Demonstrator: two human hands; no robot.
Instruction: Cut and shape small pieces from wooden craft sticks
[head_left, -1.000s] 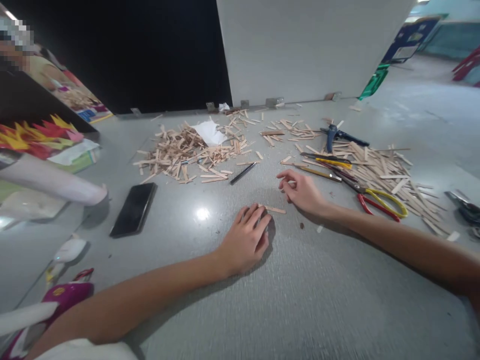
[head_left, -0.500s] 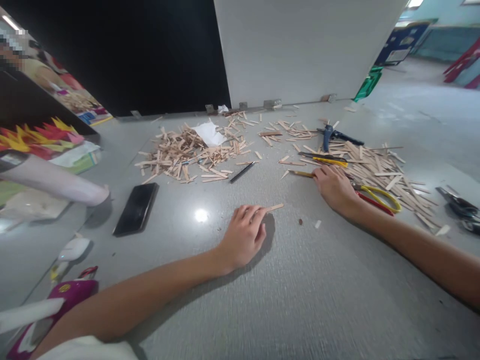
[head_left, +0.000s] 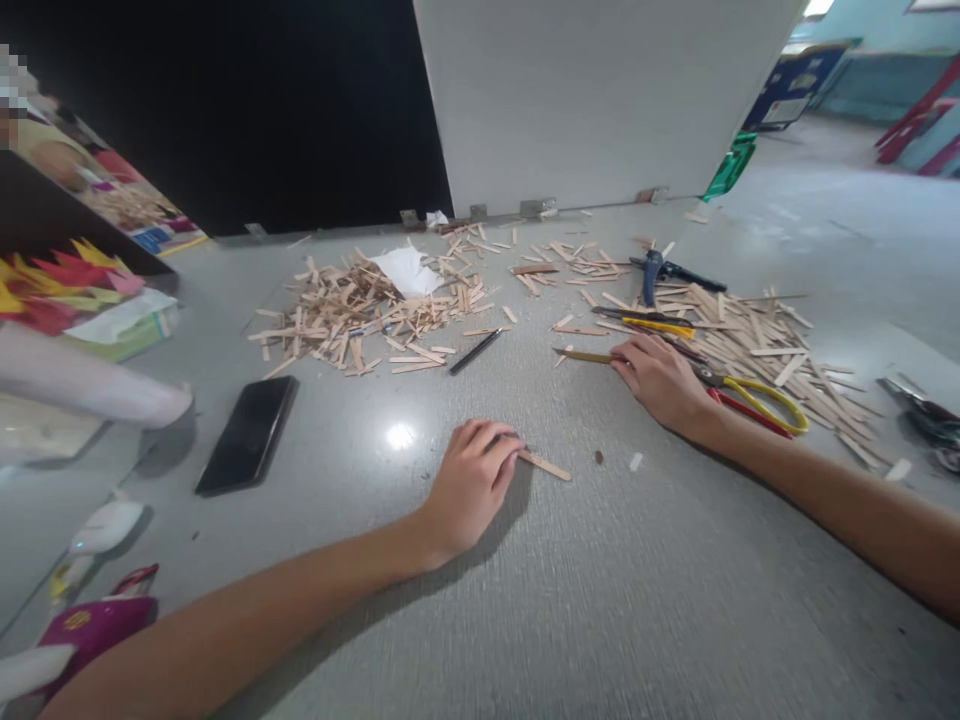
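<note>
My left hand (head_left: 471, 488) rests low over the grey tabletop, its fingers closed on one end of a flat wooden craft stick (head_left: 549, 466). The stick's free end points right and slightly toward me. Further right, my right hand (head_left: 661, 380) has its fingers round a slim yellow-brown tool (head_left: 589, 356) with a dark pointed tip aimed left; its exact kind is unclear. Just beside that hand are pliers with yellow and red handles (head_left: 765, 400). Beyond it lies a yellow-and-black cutter (head_left: 652, 322).
Heaps of craft stick pieces (head_left: 330, 315) and sticks (head_left: 750, 335) lie across the back. White paper (head_left: 407, 270), a black pen (head_left: 476, 351), a phone (head_left: 249, 434), blue-handled pliers (head_left: 652, 275) and a purple glue gun (head_left: 97, 635) surround the hands. A board (head_left: 600, 100) stands behind.
The craft stick in my left hand has swung so its free end points nearer to me. My right hand has shifted slightly left with the slim tool. The view has moved a little.
</note>
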